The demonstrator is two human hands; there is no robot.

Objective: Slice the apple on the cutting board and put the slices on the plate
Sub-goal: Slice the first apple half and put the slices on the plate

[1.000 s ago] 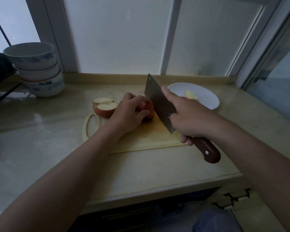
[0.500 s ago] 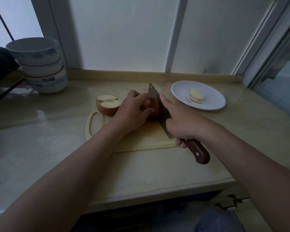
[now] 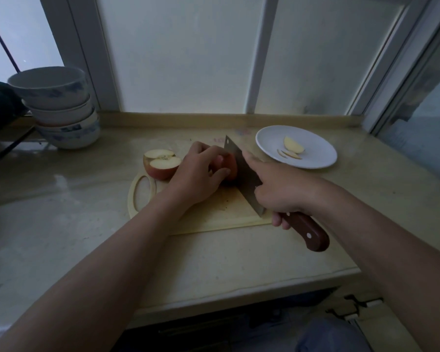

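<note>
On the cutting board (image 3: 208, 212), the left hand (image 3: 198, 174) clamps one red apple piece (image 3: 229, 166); the right hand (image 3: 282, 189) grips the cleaver (image 3: 241, 168) against it. Left of them sit two cut pieces (image 3: 160, 163). Right of the board, the plate (image 3: 315, 158) holds three slices (image 3: 291, 149).
</note>
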